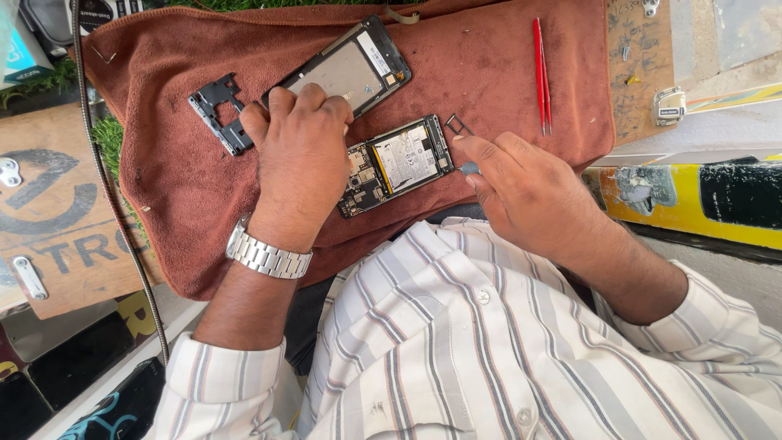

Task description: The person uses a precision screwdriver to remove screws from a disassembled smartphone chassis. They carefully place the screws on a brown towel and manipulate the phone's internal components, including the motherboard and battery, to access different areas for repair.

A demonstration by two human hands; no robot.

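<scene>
**Opened phone on a brown towel, both hands at work**

On the far left, a wooden board (49, 220) with bare metal screws is lying beside the brown towel (187, 187), and a thin dark cable (106, 179) is running down along the towel's left edge. Moving right, a small black plastic frame piece (218, 110) is resting on the towel just beside the left hand (297, 167). That hand, with a metal wristwatch (267, 255) on its wrist, is curling its fingers down, knuckles up, pressing on the left end of the opened phone (399, 163); whether anything is pinched under the fingers cannot be told. Above it, a detached phone screen frame (346, 69) is lying tilted on the towel, its lower corner hidden behind the knuckles.

The opened phone is lying at the middle of the towel, tilted, its battery and circuit board showing, sitting between the two hands. A small wire-like metal part (456, 124) is lying just off its upper right corner. The right hand (521, 187) is pinching a small grey tool (470, 168) between thumb and forefinger at the phone's right end. Farther right, red tweezers (542, 77) are lying on the towel, well apart from both hands. A striped shirt (456, 342) is filling the foreground.
</scene>
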